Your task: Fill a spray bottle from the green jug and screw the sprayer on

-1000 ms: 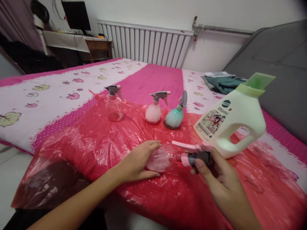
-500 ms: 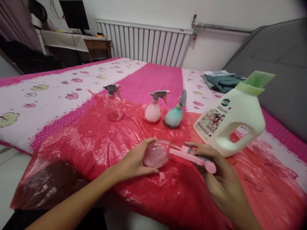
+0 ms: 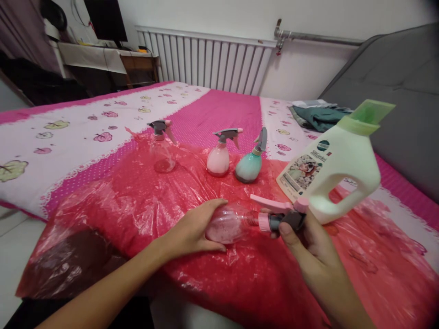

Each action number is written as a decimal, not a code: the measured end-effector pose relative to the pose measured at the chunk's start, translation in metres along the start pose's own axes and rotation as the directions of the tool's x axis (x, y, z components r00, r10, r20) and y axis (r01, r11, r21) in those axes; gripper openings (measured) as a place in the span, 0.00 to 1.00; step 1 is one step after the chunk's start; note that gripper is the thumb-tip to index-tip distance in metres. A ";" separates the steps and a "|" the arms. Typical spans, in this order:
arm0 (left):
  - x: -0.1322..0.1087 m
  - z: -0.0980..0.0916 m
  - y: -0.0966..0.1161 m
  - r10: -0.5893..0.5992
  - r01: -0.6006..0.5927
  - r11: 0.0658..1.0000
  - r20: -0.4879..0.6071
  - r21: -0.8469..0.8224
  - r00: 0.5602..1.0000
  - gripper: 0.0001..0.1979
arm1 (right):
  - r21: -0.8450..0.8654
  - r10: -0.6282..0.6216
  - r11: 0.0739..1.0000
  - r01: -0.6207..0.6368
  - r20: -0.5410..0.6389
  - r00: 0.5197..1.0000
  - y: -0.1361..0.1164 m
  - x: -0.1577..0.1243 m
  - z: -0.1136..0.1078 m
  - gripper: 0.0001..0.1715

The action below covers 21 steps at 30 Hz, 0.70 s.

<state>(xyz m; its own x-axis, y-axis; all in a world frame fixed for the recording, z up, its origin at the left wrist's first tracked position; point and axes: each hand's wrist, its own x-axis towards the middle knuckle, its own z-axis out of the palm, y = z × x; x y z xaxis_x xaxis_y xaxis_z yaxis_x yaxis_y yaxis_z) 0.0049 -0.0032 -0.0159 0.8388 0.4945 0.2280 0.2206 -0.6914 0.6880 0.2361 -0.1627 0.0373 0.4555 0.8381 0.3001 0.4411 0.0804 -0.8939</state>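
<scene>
A clear pinkish spray bottle lies tilted on its side, its threaded neck pointing right. My left hand wraps around its base end. In my right hand is a pink and grey spray head, held by thumb and fingers. Its pink collar sits right beside the bottle's neck, where threads still show. The long pink trigger points left, above the neck. Beneath both hands spreads a red plastic sheet.
Behind my hands stand a clear pink spray bottle, a milky pink spray bottle and a teal spray bottle. A large pale-green detergent jug leans at the right. Folded clothes lie farther back on the bed.
My right hand has turned the spray head over, so its trigger now lies on the far side and the threaded neck shows. My left hand has barely moved on the bottle.
</scene>
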 end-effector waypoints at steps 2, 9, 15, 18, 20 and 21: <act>0.000 -0.001 0.000 0.007 -0.007 1.000 -0.001 -0.029 1.000 0.53 | 0.008 0.000 1.000 -0.001 0.021 1.000 0.002 -0.001 0.002 0.13; -0.003 -0.014 -0.002 -0.010 0.029 0.992 0.157 -0.123 0.987 0.49 | 0.002 -0.030 1.000 0.030 0.107 0.994 -0.001 -0.002 0.002 0.09; 0.005 -0.018 0.000 -0.021 0.042 0.971 0.093 -0.235 0.995 0.42 | 0.000 -0.027 1.000 0.027 0.164 0.986 -0.005 -0.001 0.004 0.10; 0.009 -0.017 -0.001 0.019 0.006 0.968 0.097 -0.252 0.995 0.40 | -0.006 -0.038 0.999 0.039 0.179 0.983 -0.009 -0.001 0.006 0.11; 0.009 -0.017 -0.003 0.034 -0.004 0.967 0.114 -0.255 0.993 0.39 | -0.009 -0.054 0.998 0.056 0.176 0.983 -0.012 0.000 0.007 0.11; 0.010 -0.017 -0.004 0.036 -0.003 0.966 0.122 -0.259 0.992 0.39 | -0.011 -0.060 0.998 0.063 0.173 0.983 -0.012 0.000 0.007 0.11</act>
<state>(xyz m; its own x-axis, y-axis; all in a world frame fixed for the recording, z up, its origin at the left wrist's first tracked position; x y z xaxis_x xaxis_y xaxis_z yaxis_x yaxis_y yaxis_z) 0.0037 0.0132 -0.0046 0.9005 0.4015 0.1673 0.0814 -0.5334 0.8420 0.2253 -0.1600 0.0458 0.2874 0.9124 0.2914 0.4778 0.1271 -0.8692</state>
